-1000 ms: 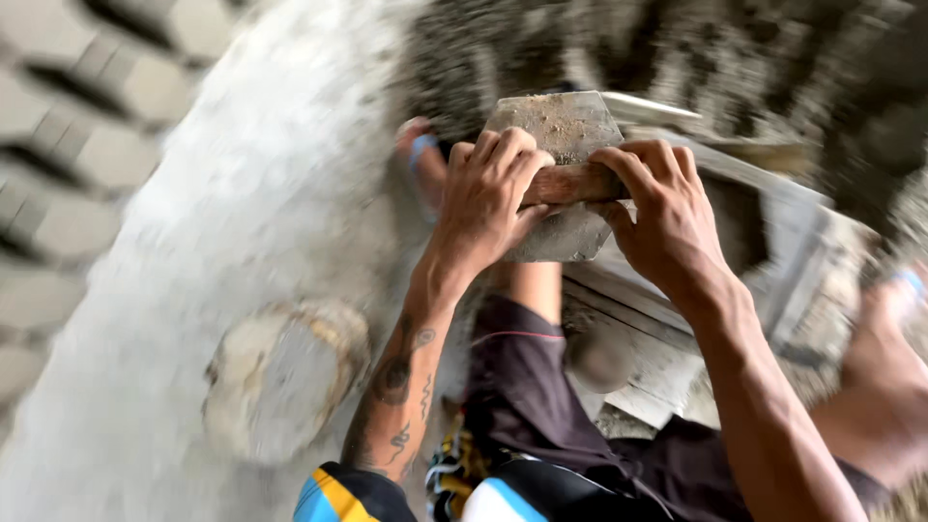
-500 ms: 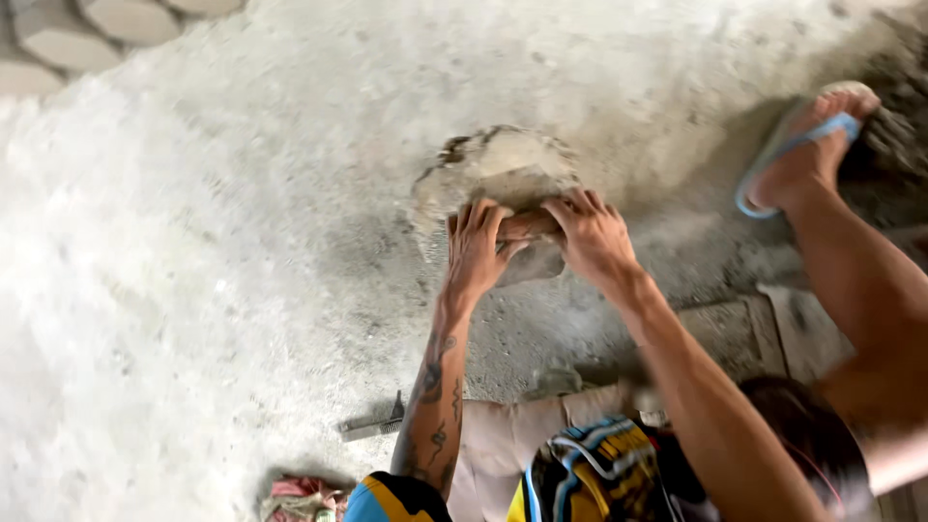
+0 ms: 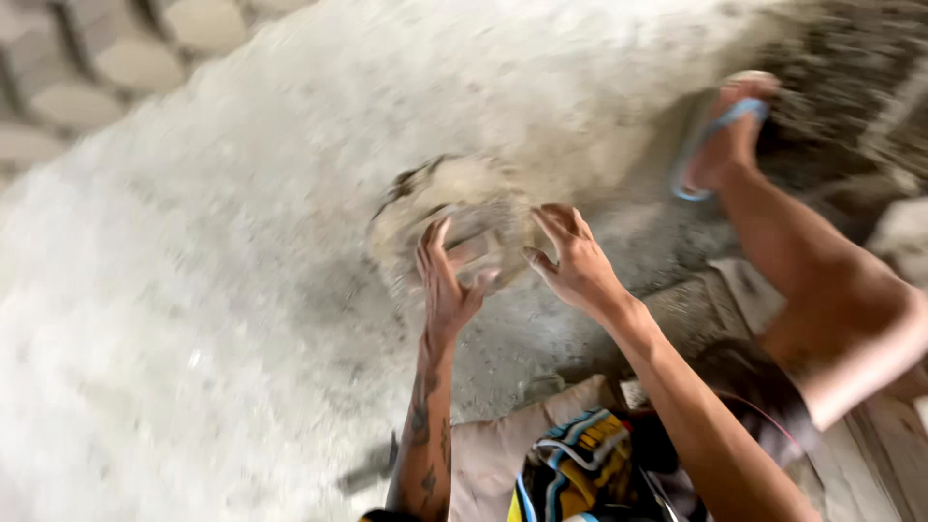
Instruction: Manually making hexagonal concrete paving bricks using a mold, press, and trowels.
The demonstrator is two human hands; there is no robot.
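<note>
grey mortar mound [image 3: 454, 208] (blurred), fingers [image 3: 437, 253] spread

A round, grey-brown cement-like lump [image 3: 454, 227] lies on the pale concrete floor just above the middle of the frame, under my spread fingers. It looks low and roughly disc-shaped, with a darker, ragged edge along its upper left rim. Motion blur smears its surface, so I cannot tell finer texture.

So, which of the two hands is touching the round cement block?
The left hand: its fingers lie over the round cement block. The right hand hovers beside it, open.
</note>
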